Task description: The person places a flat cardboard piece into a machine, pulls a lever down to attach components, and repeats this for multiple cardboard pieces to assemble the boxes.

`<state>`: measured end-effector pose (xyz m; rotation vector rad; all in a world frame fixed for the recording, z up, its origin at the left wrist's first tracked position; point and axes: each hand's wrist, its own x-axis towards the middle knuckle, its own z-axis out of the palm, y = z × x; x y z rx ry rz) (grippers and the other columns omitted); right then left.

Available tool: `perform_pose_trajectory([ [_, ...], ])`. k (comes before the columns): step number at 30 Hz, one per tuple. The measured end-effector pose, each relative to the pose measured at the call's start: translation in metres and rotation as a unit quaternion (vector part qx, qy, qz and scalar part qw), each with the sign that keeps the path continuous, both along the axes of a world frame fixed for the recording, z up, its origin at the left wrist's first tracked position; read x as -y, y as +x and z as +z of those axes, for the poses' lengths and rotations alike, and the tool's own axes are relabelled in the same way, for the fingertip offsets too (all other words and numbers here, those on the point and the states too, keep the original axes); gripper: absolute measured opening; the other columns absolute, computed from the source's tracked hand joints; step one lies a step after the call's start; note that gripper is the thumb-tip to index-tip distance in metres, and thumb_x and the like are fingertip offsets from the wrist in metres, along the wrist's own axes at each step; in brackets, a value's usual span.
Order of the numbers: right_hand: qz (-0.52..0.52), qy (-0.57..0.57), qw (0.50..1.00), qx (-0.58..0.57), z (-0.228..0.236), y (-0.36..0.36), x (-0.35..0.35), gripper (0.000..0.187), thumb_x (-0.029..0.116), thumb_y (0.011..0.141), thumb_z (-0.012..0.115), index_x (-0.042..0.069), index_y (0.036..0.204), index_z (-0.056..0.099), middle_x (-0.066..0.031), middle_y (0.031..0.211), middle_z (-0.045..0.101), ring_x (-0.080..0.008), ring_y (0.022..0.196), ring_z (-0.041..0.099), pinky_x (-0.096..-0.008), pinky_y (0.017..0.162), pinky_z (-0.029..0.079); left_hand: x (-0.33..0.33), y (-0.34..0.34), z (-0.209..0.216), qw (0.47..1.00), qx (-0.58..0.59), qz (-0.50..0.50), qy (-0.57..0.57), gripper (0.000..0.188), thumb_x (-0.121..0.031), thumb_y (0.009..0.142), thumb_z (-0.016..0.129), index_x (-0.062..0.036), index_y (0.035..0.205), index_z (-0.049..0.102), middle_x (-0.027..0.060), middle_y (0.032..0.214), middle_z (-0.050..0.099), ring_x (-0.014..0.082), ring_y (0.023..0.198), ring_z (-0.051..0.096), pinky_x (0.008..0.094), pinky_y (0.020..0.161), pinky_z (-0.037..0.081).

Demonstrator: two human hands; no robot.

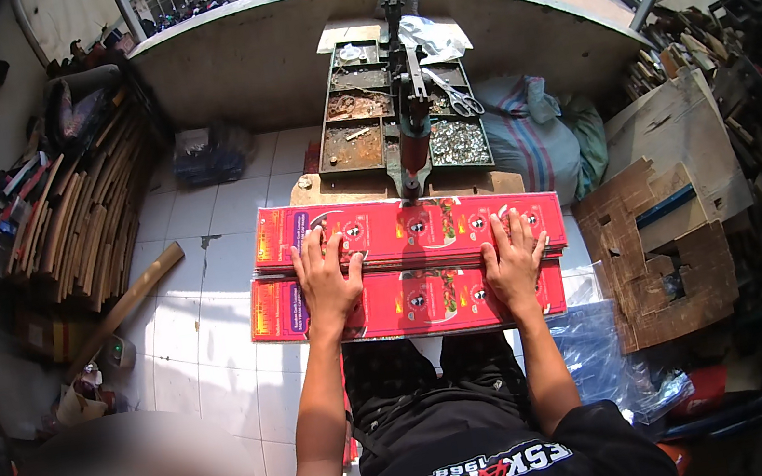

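Observation:
Two stacks of long red printed cardboard sheets lie one behind the other in front of me. The far stack (381,238) rests under the head of a bench-mounted press (415,131), and the near stack (381,306) is closer to my body. My left hand (328,279) lies on the left part of the stacks, its fingers stretched over the far one and the palm over the near one. In much the same way my right hand (515,263) spreads its fingers on the right part. Neither hand grips anything.
Behind the stacks sits a compartment tray (355,144) of small metal pieces, with scissors (459,98) on its right side. A woven sack (527,135) and cut cardboard (660,247) stand right. Cardboard sheets (84,202) lean left; a cardboard tube (132,302) slants nearby. Clear plastic (602,353) lies lower right.

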<state>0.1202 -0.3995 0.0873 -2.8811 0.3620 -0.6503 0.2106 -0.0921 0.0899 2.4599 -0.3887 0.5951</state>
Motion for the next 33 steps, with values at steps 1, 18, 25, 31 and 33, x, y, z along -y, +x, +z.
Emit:
perform_pose_trajectory([
  [1,0.001,-0.004,1.0,0.0,-0.001,0.0,0.001,0.056,0.041,0.097,0.054,0.015,0.147,0.051,-0.016,0.157,0.039,-0.0347,0.148,0.03,-0.0669,0.119,0.007,0.0,0.0,0.0,1.0,0.0,0.001,0.001,0.045,-0.03,0.085,0.071,-0.0065,0.123,0.062,0.0189,0.142,0.049,0.0365,0.138,0.042,0.0589,0.12,0.019],
  [18,-0.009,-0.02,1.0,-0.019,-0.009,0.001,0.007,0.07,0.044,0.096,0.056,0.008,0.154,0.038,-0.0144,0.158,0.038,-0.0334,0.148,0.032,-0.0658,0.119,0.009,-0.001,0.001,-0.003,1.0,0.003,-0.006,-0.02,0.05,-0.03,0.084,0.072,-0.0078,0.128,0.06,0.0188,0.142,0.049,0.0354,0.139,0.041,0.0593,0.12,0.019],
  [25,0.001,0.032,0.999,0.033,-0.006,0.0,0.004,0.076,0.043,0.096,0.058,0.01,0.158,0.029,-0.0148,0.157,0.04,-0.0332,0.147,0.033,-0.0643,0.12,0.011,-0.001,0.003,-0.005,1.0,0.004,-0.001,-0.007,0.043,-0.03,0.083,0.073,-0.0065,0.117,0.061,0.019,0.142,0.05,0.0356,0.139,0.042,0.0585,0.12,0.02],
  [31,0.001,0.047,0.998,0.046,-0.01,0.001,0.006,0.075,0.045,0.094,0.059,0.008,0.156,0.035,-0.0162,0.154,0.044,-0.0329,0.147,0.034,-0.0644,0.12,0.01,0.0,0.001,-0.001,1.0,-0.002,0.001,0.004,0.04,-0.03,0.084,0.073,-0.0054,0.114,0.062,0.0199,0.142,0.05,0.0367,0.138,0.042,0.0587,0.12,0.02],
  [33,-0.004,-0.027,1.0,0.008,-0.011,0.002,0.007,0.074,0.045,0.094,0.059,0.006,0.154,0.039,-0.0163,0.154,0.044,-0.0328,0.146,0.035,-0.0647,0.12,0.01,0.0,0.001,0.0,1.0,-0.006,0.0,0.003,0.04,-0.029,0.084,0.073,-0.0056,0.115,0.062,0.0198,0.142,0.05,0.0373,0.138,0.042,0.0588,0.12,0.02],
])
